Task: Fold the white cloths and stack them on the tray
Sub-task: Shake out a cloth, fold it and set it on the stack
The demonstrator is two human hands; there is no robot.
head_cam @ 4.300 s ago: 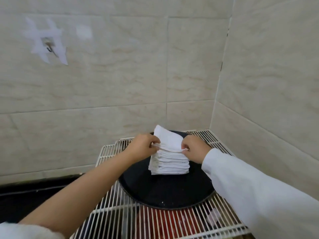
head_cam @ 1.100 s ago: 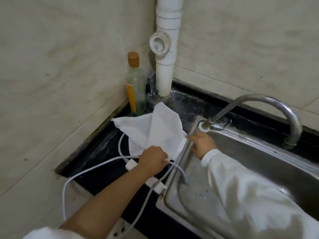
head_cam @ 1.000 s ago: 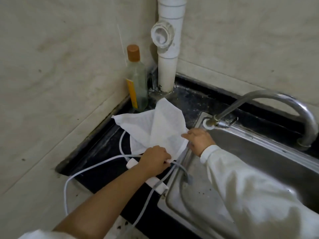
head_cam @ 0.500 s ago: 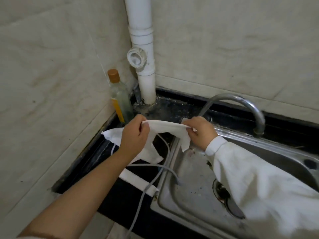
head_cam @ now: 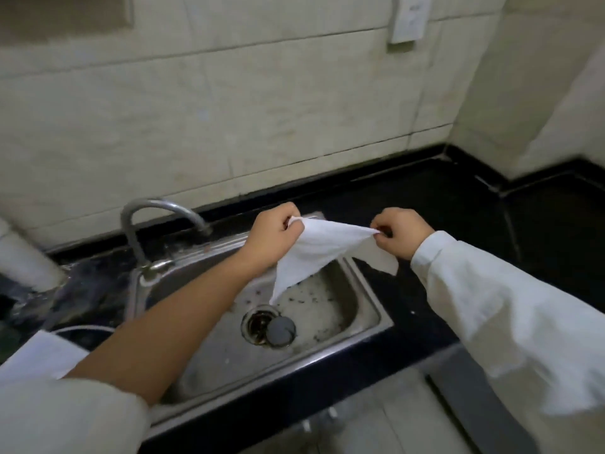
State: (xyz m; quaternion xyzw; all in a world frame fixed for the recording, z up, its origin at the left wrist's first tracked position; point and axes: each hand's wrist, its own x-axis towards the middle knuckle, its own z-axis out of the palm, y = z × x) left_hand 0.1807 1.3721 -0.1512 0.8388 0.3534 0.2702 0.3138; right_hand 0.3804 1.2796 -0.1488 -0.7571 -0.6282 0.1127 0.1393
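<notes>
The white cloth (head_cam: 322,249) hangs in the air over the far side of the steel sink (head_cam: 366,309), stretched between both hands. The left hand (head_cam: 273,235) pinches one top corner and the right hand (head_cam: 401,232) pinches the other, probably to pull the edge straight for a clean fold. No tray is in view.

At centre frame the sink (head_cam: 360,309) basin lies open below, bare but for the drain plug (head_cam: 281,329). The tap (head_cam: 157,214) arches over its upper-left rim. The dark counter (head_cam: 540,231) at right is bare up to the walls.
</notes>
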